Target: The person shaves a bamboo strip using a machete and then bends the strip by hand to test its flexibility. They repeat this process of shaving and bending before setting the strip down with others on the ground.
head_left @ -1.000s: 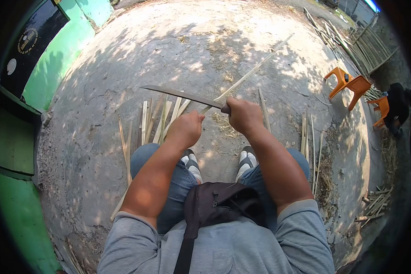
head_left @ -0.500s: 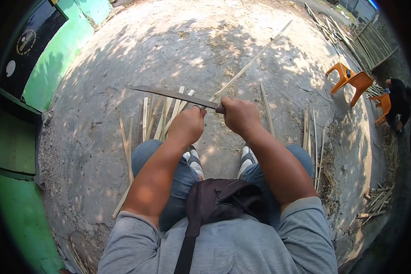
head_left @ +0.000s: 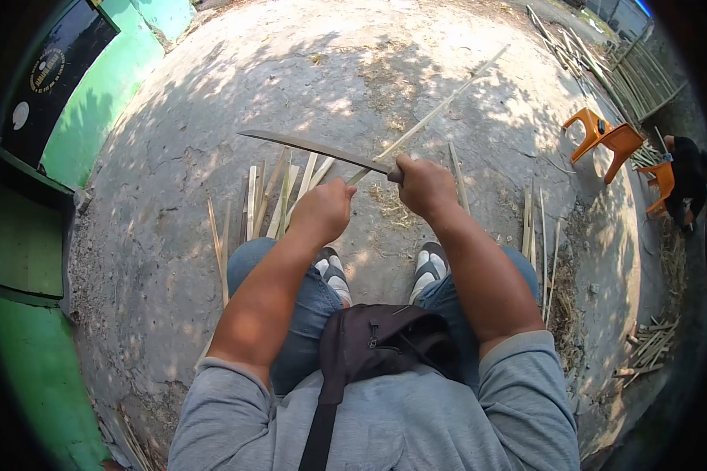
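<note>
My left hand is closed around the near end of a long pale strip, which slants away to the upper right. In my right hand is the handle of a long-bladed knife. The blade points left and lies across the strip just beyond my left fingers. Several cut strips lie on the ground beyond my left knee.
Thin strips lie by my right knee. Orange stools stand at the right, near a person in dark clothes. Bamboo poles lie at the upper right, and a short pile at the lower right. A green wall borders the left.
My right hand and the knife have moved a little to the right along the strip. The strip's far end has shifted slightly right and down.
</note>
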{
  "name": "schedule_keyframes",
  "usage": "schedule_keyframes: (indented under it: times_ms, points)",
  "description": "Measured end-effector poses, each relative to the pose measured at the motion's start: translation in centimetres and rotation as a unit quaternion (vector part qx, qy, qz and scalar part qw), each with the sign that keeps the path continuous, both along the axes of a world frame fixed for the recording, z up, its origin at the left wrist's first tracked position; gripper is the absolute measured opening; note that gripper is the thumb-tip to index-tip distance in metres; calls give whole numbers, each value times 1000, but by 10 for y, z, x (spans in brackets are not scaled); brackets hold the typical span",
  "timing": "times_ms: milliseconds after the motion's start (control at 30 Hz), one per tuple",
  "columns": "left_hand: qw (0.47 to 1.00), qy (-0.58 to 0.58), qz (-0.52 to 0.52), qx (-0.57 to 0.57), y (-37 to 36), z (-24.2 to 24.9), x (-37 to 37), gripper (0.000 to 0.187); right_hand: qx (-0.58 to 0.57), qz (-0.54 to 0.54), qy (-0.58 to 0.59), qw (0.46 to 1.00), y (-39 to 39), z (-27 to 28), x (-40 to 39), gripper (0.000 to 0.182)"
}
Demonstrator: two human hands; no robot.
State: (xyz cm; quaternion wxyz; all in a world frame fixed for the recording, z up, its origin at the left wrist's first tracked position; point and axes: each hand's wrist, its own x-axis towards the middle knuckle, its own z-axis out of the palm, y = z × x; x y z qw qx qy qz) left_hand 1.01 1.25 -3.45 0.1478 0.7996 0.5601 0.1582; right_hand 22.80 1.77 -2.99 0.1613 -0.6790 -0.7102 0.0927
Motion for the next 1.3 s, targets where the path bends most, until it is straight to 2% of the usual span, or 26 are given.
schedule_keyframes:
  times_ms: [133,300,400,433,500,533,633,800,900,1000,1200,1300]
  points:
    - [1000,-13,-4,22,4,-3,4,37,42,19,3,999,4,8,8,12]
    - [990,-134,-18,-28,5,-4,2,38,100,55,25,993,-1,-4,-5,10]
    - [977,-192,-23,-84,7,-10,-18,42,118,21,1,993,13,-3,18,10]
    - [972,-211,-22,-104,3,-13,-24,43,112,-26,47,992,20,-8,31,10]
    - [967,-227,-18,-116,0,-14,-27,45,92,-130,43,986,30,-7,51,11]
    - [964,-237,-17,-123,0,-13,-26,46,98,-120,63,986,30,-7,50,12]
    - [965,-230,-26,-125,3,-1,-11,44,125,-77,102,984,15,-1,33,14]
    - [988,-157,0,4,4,1,-3,38,138,64,63,986,-2,7,7,18]
    - [992,-108,15,64,3,-1,-7,35,76,31,20,996,4,16,8,22]
    - [992,-78,24,93,5,1,-7,32,63,17,15,998,8,16,9,25]
    - [987,-80,-1,137,2,5,-4,29,95,48,116,988,2,13,23,19]
    - [988,-80,8,135,0,8,-5,29,118,80,254,957,1,16,24,17]
